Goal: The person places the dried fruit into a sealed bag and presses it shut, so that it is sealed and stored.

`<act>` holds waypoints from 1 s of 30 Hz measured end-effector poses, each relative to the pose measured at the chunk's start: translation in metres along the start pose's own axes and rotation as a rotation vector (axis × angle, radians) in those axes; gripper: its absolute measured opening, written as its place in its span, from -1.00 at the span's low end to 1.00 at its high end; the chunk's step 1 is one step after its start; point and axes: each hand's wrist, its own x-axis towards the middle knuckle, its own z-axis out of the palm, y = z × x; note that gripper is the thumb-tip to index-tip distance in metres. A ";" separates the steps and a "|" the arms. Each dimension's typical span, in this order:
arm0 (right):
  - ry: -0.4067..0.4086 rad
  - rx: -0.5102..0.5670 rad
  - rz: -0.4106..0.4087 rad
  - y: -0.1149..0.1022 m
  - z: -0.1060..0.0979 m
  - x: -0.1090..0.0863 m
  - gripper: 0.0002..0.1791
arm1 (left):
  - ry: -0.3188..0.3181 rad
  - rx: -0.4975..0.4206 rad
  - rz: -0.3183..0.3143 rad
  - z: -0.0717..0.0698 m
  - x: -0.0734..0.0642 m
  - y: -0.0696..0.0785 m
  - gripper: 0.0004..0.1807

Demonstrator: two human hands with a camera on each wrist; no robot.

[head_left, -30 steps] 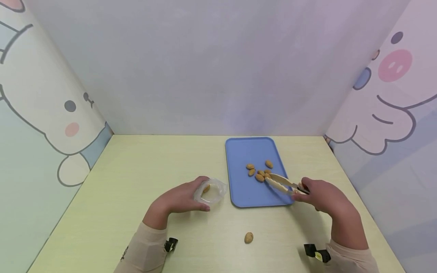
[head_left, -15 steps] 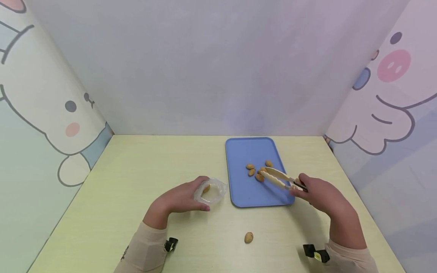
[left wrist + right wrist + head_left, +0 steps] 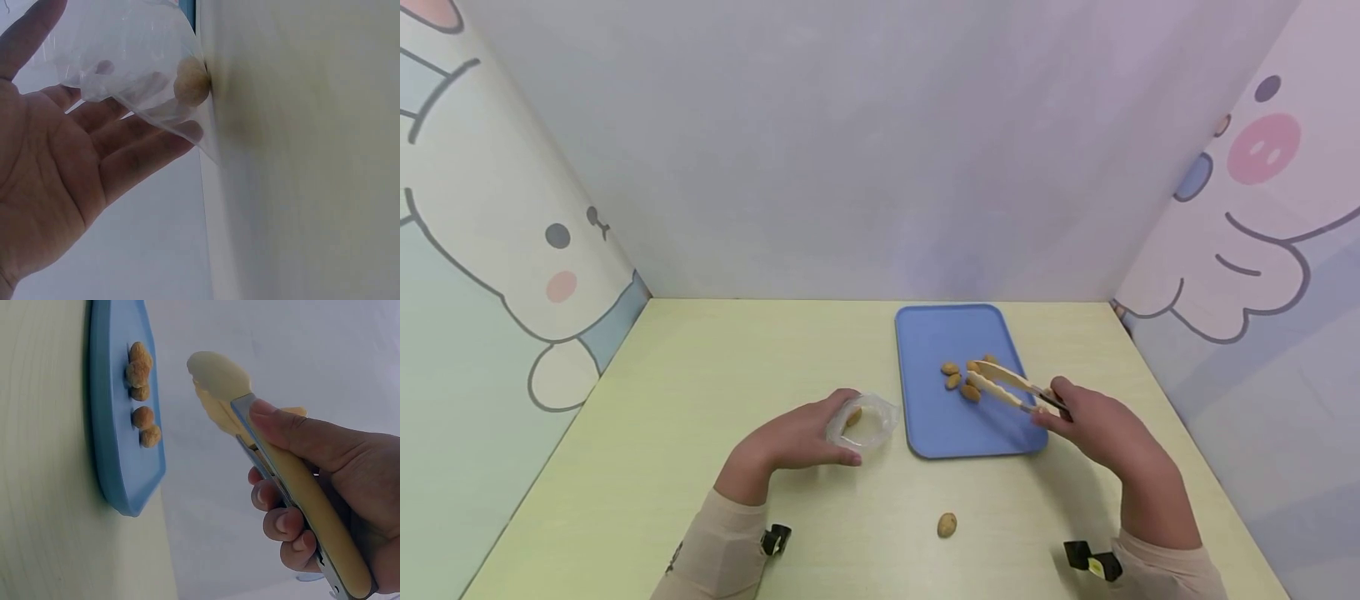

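Note:
In the head view my left hand point(image 3: 808, 433) curves round a clear plastic bag point(image 3: 887, 417) standing open-mouthed on the table. One brown nut point(image 3: 192, 84) shows inside the bag, low down near the table in the left wrist view. My right hand point(image 3: 350, 469) grips a pair of food tongs point(image 3: 312, 506) with cream-coloured, scalloped tips. Those tips lie apart, above several oval brown nuts point(image 3: 970, 392) on a blue tray point(image 3: 936, 433), and overlap some of them in the head view. The right wrist view shows a gap between the tips and the nuts.
A single nut point(image 3: 947, 525) lies on the pale table point(image 3: 760, 350) in front of the tray. Grey-white walls with cartoon animals rise at the back and both sides. Black straps point(image 3: 1093, 560) sit at the wrists.
My right hand has moved the tongs a little to the left and away from me, so the tips are farther over the nuts. The left hand and the bag have stayed in place.

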 end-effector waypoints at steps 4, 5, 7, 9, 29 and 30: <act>0.005 -0.010 0.000 -0.002 0.001 0.001 -0.57 | -0.001 0.001 -0.004 0.000 0.000 0.001 -0.04; 0.004 -0.011 0.003 -0.003 0.001 0.001 -0.56 | -0.001 -0.001 -0.005 0.000 0.000 0.001 -0.05; 0.005 -0.015 0.005 -0.004 0.001 0.001 -0.54 | -0.001 -0.001 -0.005 0.000 0.000 0.000 -0.06; 0.005 -0.020 0.009 -0.005 0.001 0.002 -0.51 | -0.001 0.001 -0.005 0.001 0.000 0.000 -0.06; 0.063 -0.038 -0.050 -0.028 0.006 0.003 -0.62 | 0.001 0.010 -0.013 0.001 0.000 0.000 -0.06; 0.068 -0.038 -0.059 -0.029 0.006 0.003 -0.62 | 0.002 0.011 -0.014 0.001 -0.001 0.000 -0.06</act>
